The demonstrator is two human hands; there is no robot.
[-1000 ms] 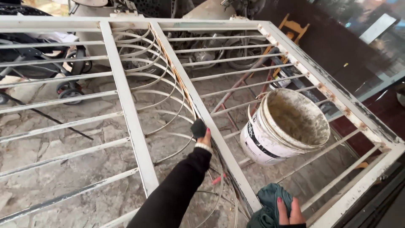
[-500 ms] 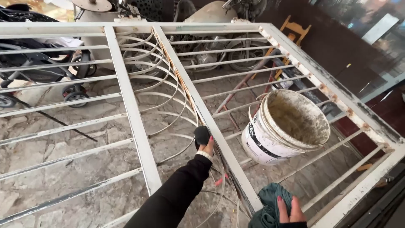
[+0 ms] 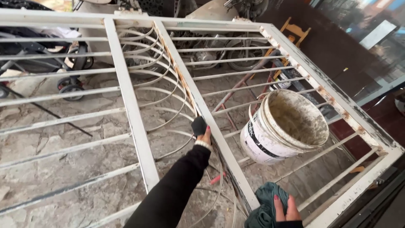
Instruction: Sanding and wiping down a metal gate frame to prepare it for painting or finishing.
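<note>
A small dark pad (image 3: 198,126), possibly a sanding block, is pressed by the left hand (image 3: 205,137) against a white upright of the flat-lying metal gate (image 3: 130,101). A crumpled teal cloth (image 3: 265,204) is gripped by the right hand (image 3: 285,210) at the gate's near rail. A dirty white bucket (image 3: 284,126) is seen resting tilted on the bars.

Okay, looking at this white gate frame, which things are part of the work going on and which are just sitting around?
In use:
left hand pressing a small black pad against the white metal gate frame
right hand on a crumpled teal cloth

Lying about:
dirty white plastic bucket
yellow wooden chair
black wheeled cart
</note>
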